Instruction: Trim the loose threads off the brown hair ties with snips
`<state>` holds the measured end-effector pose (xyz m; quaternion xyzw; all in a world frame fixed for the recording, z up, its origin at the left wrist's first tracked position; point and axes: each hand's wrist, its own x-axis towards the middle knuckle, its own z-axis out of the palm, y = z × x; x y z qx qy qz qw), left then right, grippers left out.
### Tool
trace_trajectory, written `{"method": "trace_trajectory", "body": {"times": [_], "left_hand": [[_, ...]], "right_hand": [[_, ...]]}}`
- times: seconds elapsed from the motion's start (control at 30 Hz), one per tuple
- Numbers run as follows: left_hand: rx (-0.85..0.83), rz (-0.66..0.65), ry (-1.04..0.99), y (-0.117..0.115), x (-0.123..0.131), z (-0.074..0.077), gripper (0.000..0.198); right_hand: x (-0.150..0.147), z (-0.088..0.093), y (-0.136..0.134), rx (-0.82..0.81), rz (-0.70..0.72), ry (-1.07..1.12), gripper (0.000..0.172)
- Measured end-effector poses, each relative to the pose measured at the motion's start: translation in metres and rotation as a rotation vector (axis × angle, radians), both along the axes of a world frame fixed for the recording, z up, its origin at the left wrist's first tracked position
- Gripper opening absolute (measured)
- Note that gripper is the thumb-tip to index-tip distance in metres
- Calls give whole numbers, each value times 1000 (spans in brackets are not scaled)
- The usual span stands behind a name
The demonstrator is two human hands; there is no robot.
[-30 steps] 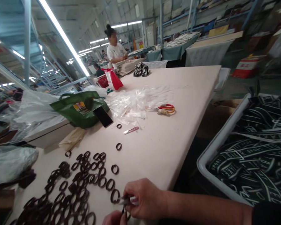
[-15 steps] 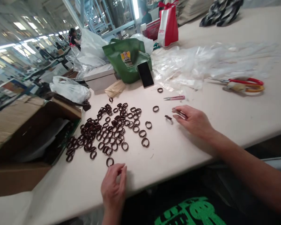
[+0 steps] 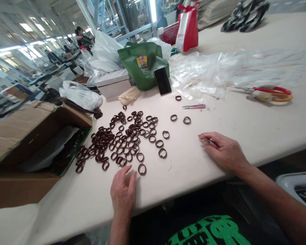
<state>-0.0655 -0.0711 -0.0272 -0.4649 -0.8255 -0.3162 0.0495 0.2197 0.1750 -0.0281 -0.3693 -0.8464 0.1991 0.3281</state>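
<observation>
Left hand (image 3: pixel 122 191) rests loosely open near the front edge of the cream-coloured tabletop (image 3: pixel 188 173), holding nothing that shows, its fingertips just beside a single thin dark-brown ring (image 3: pixel 142 174). Right hand (image 3: pixel 227 152), well apart from it, pinches a slim metal tool (image 3: pixel 212 141) between thumb and fingers; the grip covers much of it, so its exact kind is unclear. More dark-brown rings (image 3: pixel 102 137) lie in a loose heap beyond the left hand, thinning towards the right, a spread that probably makes single ones easy to pick out. Small pink-handled snips (image 3: pixel 199 106) lie beyond the right hand, seemingly parked within reach, while a flat black phone (image 3: pixel 162 81) leans against a dark-green carrier bag (image 3: pixel 132 64), likely for support
</observation>
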Motion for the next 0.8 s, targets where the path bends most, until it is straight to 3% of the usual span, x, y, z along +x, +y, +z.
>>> {"method": "trace_trajectory", "body": {"times": [0.1,0.2,0.33,0.47,0.6,0.73,0.8], "left_hand": [[-51,102,74,4,-23,5,28],[-115,89,82,10,-45,6,27],[-20,122,-40,20,-53,13,26],[209,151,-552,32,-33,29,30],[423,129,-1057,49,6,43,39],[467,149,-1312,61,46,53,46],[453,125,-1410,63,59,55,45]], "right_hand": [[-2,3,2,-16,0,25,23],[-3,8,1,-55,-9,68,24],[-2,9,-2,-97,-25,122,22],[-13,10,-16,-243,1,242,23],[-40,26,-45,-511,213,384,24],[-70,50,-73,-806,447,566,27],[-81,56,-81,-851,497,645,27]]}}
